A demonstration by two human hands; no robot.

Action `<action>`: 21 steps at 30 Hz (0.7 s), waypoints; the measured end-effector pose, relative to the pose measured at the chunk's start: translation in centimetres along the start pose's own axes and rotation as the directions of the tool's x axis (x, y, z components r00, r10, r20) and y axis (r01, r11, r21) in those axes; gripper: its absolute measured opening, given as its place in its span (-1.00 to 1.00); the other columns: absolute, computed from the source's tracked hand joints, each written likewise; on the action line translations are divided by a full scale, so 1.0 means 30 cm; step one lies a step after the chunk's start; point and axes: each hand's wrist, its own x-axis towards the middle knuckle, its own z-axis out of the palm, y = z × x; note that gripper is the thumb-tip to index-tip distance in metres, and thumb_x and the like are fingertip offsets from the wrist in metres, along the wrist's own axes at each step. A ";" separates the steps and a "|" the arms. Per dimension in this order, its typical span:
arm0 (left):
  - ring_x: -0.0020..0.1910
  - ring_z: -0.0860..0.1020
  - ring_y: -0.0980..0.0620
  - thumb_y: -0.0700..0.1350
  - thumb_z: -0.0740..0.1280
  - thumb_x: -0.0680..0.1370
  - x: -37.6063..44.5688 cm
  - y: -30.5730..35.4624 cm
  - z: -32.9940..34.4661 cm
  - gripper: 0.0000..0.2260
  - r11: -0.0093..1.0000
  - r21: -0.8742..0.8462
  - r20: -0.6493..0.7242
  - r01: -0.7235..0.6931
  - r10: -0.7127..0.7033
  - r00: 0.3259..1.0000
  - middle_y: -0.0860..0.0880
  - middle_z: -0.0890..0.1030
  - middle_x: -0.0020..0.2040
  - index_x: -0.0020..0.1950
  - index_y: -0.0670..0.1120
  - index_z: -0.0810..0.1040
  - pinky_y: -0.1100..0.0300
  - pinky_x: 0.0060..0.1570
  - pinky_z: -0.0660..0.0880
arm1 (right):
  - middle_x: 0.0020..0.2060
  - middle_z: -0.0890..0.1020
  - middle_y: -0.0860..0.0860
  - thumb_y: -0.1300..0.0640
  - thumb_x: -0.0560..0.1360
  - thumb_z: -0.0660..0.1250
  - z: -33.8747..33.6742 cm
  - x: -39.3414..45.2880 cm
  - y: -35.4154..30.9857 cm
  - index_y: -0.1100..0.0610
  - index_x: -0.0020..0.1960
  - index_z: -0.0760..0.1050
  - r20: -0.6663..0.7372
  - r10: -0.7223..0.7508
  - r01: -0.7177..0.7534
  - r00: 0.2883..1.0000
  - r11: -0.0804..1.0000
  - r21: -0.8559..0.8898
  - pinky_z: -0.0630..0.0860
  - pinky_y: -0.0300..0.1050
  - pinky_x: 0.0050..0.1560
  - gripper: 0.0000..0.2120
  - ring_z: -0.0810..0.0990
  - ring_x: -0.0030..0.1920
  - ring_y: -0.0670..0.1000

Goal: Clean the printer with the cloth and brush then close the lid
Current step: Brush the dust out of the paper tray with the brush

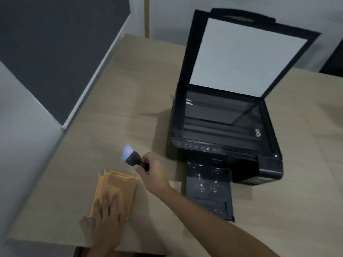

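A black printer stands on the wooden table at the right, its scanner lid raised upright with the white underside facing me. The glass bed lies bare. Its front output tray is pulled out and speckled with white dust. My right hand grips the black handle of a small brush with pale bristles, just left of the printer. A folded orange cloth lies on the table, and my left hand rests flat on its near end, fingers spread.
A grey wall panel with a white edge runs along the table's left side. White wall stands behind the printer. The table's front edge is just below my left hand. A dark object shows at the far right.
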 end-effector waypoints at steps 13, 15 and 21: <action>0.21 0.57 -0.10 -0.06 0.16 0.63 -0.001 0.455 0.120 -0.76 0.740 -0.591 0.493 0.320 0.018 0.870 -0.10 0.64 0.15 0.15 -0.07 0.58 0.08 0.22 0.46 | -0.32 0.63 0.21 0.20 0.55 0.28 -0.753 -0.341 0.474 0.28 -0.13 0.52 -0.467 0.050 -0.295 0.883 0.833 -0.469 0.41 -0.02 -0.35 -0.84 0.60 -0.28 0.26; 0.12 0.63 -0.09 -0.01 0.17 0.62 -0.028 0.503 0.159 -0.74 0.617 -0.670 0.569 0.413 0.069 0.819 -0.05 0.70 0.03 0.01 -0.04 0.64 0.16 0.10 0.53 | -0.24 0.65 0.25 0.16 0.56 0.26 -0.738 -0.286 0.497 0.29 -0.10 0.51 -0.454 0.070 -0.329 0.888 0.787 -0.521 0.44 0.02 -0.31 -0.81 0.62 -0.19 0.30; 0.18 0.61 -0.02 -0.09 0.30 0.57 -0.084 0.516 0.232 -0.75 0.517 -0.722 0.604 0.459 0.149 0.783 -0.05 0.67 0.16 0.23 -0.10 0.58 0.06 0.25 0.49 | -0.05 0.67 0.19 0.19 0.57 0.23 -0.568 -0.183 0.440 0.20 0.23 0.49 -0.372 0.118 -0.293 0.921 0.838 -0.460 0.55 0.01 -0.12 -0.74 0.64 -0.03 0.21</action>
